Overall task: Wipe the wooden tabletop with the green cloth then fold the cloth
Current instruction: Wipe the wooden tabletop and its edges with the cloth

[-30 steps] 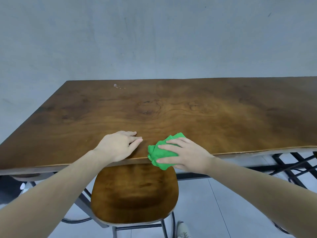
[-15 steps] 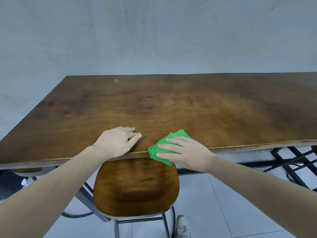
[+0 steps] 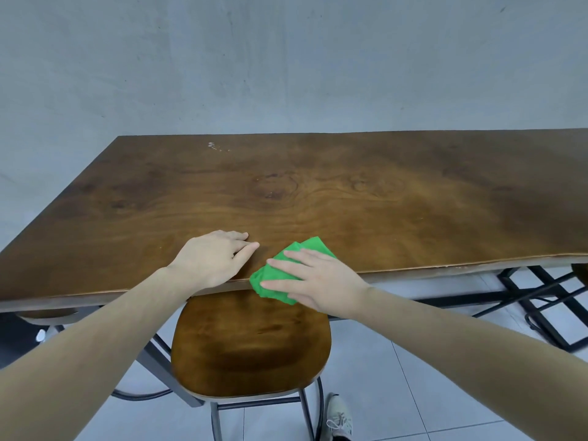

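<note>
**Cloth at near table edge, right hand pressing it flat**

The green cloth (image 3: 288, 275) lies bunched at the near edge of the wooden tabletop (image 3: 381, 198), at about 6 o'clock on the surface, with its lower portion overhanging the edge toward the stool (image 3: 251, 342) beneath. The right hand (image 3: 321, 280) rests on top of the cloth with straight, spread fingers (image 3: 297, 254) pointing toward 10 o'clock; it presses the cloth, palm down, and is not curled round it. One corner of the cloth shows beyond the fingers at 12 o'clock of the hand.

The left hand (image 3: 211, 261) lies palm down on the tabletop just beside the cloth, at its 9 o'clock, not touching it. Its fingers are relaxed and extended toward 3 o'clock, holding nothing; the heel of the hand sits over the table edge.

A small cluster of pale specks (image 3: 216, 147) marks the far side of the tabletop at 11 o'clock. A shoe (image 3: 340, 418) shows on the tiled floor (image 3: 413, 393) at 5 o'clock of the stool. Black metal framing (image 3: 541, 300) stands under the table's right end. A grey wall (image 3: 286, 58) stands behind the table.
</note>
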{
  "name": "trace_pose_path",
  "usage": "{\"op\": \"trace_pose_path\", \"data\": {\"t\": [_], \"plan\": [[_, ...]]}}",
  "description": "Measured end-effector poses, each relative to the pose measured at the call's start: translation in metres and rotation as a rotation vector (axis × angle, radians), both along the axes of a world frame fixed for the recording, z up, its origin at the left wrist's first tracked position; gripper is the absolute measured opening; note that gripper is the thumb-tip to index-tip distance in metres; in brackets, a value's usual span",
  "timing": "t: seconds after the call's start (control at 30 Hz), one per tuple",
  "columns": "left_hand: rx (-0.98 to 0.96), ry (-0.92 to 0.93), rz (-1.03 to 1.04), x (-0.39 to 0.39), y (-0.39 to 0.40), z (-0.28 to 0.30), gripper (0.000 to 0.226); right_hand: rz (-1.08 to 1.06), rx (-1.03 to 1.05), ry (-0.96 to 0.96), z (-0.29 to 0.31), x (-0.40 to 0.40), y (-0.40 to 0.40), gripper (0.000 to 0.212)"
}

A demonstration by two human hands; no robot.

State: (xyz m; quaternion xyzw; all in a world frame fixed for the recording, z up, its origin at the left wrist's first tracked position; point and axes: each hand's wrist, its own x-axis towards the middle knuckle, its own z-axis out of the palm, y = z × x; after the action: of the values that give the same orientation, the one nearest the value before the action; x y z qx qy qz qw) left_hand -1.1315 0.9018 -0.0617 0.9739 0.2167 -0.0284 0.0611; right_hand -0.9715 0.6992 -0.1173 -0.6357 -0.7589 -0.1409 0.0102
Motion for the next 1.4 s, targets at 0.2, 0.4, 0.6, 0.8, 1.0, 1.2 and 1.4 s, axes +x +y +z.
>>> {"op": "trace_pose_path", "data": {"t": [0.2,0.4,0.6,0.8,1.0,1.2,1.4], "plan": [[0.016,-0.019,0.012,-0.001,0.002,-0.001,0.061,0.049,-0.052,0.076,0.011,-0.017,0.036,0.054],[0.022,-0.026,0.024,-0.001,0.004,0.001,0.076,0.045,-0.183,0.180,0.023,0.009,0.013,0.051],[0.013,-0.021,0.062,0.005,0.016,0.001,0.068,-0.013,-0.275,0.282,0.033,0.025,0.030,0.055],[-0.003,-0.025,0.105,0.014,0.031,0.000,0.059,-0.173,-0.312,0.387,0.034,0.047,0.087,0.060],[-0.012,-0.024,0.140,0.030,0.047,-0.002,0.062,-0.386,-0.263,0.366,0.032,0.108,0.133,0.062],[-0.033,-0.011,0.148,0.054,0.061,0.000,0.057,-0.656,-0.077,0.279,0.028,0.188,0.156,0.055],[-0.026,-0.039,0.157,0.076,0.085,-0.005,0.059,-0.554,-0.040,0.354,0.015,0.193,0.185,0.052]]}}
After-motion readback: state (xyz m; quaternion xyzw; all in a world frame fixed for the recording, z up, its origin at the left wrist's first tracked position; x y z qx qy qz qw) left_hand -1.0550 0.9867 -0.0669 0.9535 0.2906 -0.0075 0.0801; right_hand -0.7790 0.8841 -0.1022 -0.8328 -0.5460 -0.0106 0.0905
